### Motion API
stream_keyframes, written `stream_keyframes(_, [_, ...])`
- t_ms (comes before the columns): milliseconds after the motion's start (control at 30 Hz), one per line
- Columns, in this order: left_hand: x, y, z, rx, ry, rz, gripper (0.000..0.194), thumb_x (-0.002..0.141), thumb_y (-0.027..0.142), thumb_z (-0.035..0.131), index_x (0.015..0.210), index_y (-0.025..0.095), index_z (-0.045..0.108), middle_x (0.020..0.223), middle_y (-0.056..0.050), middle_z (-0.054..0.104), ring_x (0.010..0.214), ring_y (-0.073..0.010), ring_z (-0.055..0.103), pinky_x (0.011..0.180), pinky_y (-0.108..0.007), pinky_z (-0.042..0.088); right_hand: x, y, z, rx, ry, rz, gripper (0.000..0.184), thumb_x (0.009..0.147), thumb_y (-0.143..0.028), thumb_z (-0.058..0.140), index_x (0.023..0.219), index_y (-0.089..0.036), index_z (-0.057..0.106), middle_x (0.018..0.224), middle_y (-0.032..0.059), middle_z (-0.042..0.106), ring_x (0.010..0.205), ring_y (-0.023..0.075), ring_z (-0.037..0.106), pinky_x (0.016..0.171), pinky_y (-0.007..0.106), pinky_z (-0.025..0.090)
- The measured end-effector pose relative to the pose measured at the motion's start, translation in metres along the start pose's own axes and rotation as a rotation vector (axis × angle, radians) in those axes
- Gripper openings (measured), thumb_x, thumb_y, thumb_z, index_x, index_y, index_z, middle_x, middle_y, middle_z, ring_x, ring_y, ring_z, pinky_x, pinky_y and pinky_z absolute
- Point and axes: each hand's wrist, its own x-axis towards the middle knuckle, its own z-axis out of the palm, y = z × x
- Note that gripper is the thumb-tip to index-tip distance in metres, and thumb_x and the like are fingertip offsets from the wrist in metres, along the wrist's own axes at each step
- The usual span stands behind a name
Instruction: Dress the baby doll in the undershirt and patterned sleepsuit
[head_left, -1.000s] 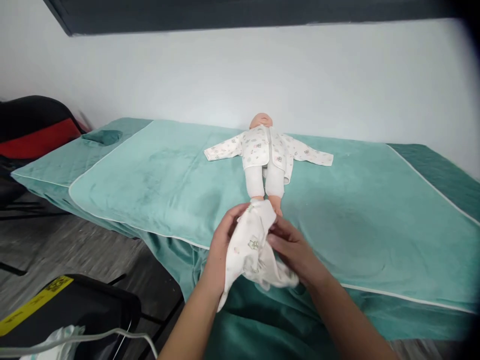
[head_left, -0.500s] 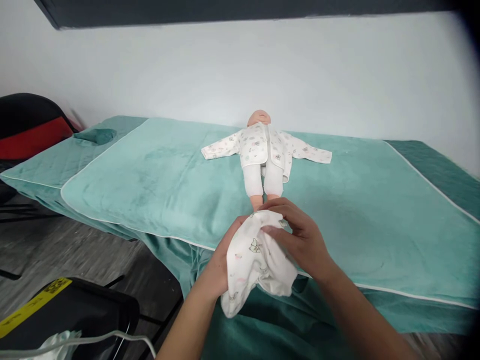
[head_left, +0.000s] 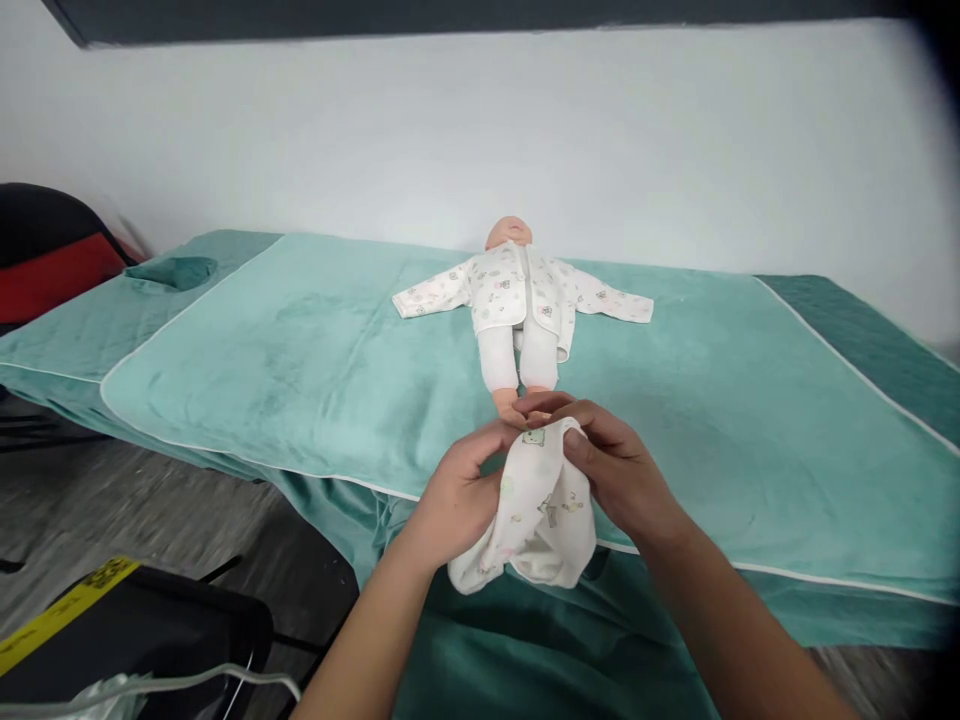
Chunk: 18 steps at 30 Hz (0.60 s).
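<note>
A baby doll (head_left: 520, 305) lies on its back on a teal towel (head_left: 315, 360), head toward the wall, arms spread. It wears a white printed top and plain white leggings. Just in front of its feet, both my hands hold a bunched white printed baby garment (head_left: 536, 510). My left hand (head_left: 457, 490) grips the garment's left edge, and my right hand (head_left: 619, 470) pinches its upper edge. The garment hangs down over the table's front edge.
The towel covers a padded table with a darker green cover (head_left: 862, 340) against a white wall. A black and red chair (head_left: 45, 260) stands at far left. A black case with a yellow label (head_left: 112, 630) and a white cable sit on the floor at lower left.
My hands have lifted the garment slightly toward the doll's feet and shifted their grip to its upper edge. The view has drifted a little to the right.
</note>
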Motion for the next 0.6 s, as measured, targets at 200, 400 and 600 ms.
stream_keyframes(200, [0.014, 0.012, -0.006, -0.076, 0.384, 0.107, 0.015, 0.087, 0.035, 0.070, 0.096, 0.023, 0.071, 0.088, 0.000, 0.072, 0.077, -0.0146, 0.064, 0.068, -0.025, 0.051, 0.001, 0.011, 0.000, 0.093, 0.129, 0.164, 0.034, 0.092, -0.050, 0.064, 0.119, -0.031, 0.068, 0.126, 0.0028, 0.068, 0.110, 0.0202, 0.064, 0.092, 0.032, 0.052])
stream_keyframes(400, [0.016, 0.022, -0.021, -0.384, 0.448, 0.070, 0.026, 0.075, 0.025, 0.077, 0.098, 0.027, 0.065, 0.076, 0.006, 0.064, 0.062, -0.0103, 0.056, 0.062, -0.024, 0.051, 0.007, 0.025, 0.005, 0.020, -0.025, 0.302, 0.037, 0.083, -0.045, 0.076, 0.113, -0.024, 0.072, 0.109, 0.0033, 0.073, 0.096, 0.0199, 0.065, 0.086, 0.033, 0.052])
stream_keyframes(600, [0.011, 0.012, -0.036, -0.379, 0.410, 0.040, 0.028, 0.078, 0.047, 0.069, 0.093, 0.026, 0.062, 0.086, -0.002, 0.070, 0.085, -0.0245, 0.067, 0.076, -0.039, 0.057, 0.015, 0.014, 0.006, -0.043, 0.230, 0.205, 0.018, 0.080, -0.036, 0.077, 0.091, -0.022, 0.072, 0.085, -0.0007, 0.070, 0.080, 0.0166, 0.062, 0.071, 0.027, 0.049])
